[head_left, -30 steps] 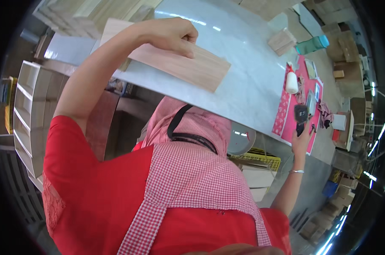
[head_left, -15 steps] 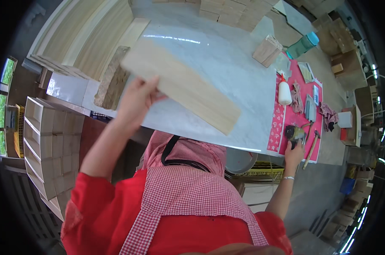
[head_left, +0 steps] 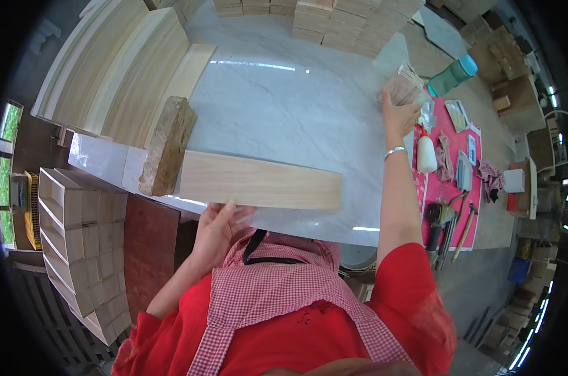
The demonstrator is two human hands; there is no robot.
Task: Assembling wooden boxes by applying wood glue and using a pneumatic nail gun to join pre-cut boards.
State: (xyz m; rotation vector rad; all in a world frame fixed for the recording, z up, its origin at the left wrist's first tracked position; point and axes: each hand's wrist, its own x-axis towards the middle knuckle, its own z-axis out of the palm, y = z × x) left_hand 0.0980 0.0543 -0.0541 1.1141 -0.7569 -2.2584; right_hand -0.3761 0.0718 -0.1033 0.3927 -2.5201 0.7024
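Note:
A long pale wooden board [head_left: 262, 182] lies flat along the near edge of the marble-patterned table. My left hand [head_left: 218, 232] is at the board's near edge, fingers loosely apart, gripping nothing. Over at the right, my right hand [head_left: 400, 116] has its thumb and fingers around the near end of a small stack of wooden pieces [head_left: 403, 86]; part of the stack is hidden by the hand. A rough wooden block [head_left: 168, 147] stands just left of the board. The power tool with a dark handle [head_left: 435, 222] rests on the pink mat, apart from both hands.
Long boards [head_left: 140, 75] are stacked at far left, small wooden blocks [head_left: 353, 28] at the back. On the pink mat [head_left: 447, 131] are a white glue bottle [head_left: 426, 153], a hammer [head_left: 464, 232] and rags. A teal bottle [head_left: 453, 75] stands behind. Wooden compartment frames [head_left: 86, 250] stand lower left.
The board, tilted in my left hand before, now lies flat on the table, and that hand has let go. My right hand has left the power tool and moved up to the small stack.

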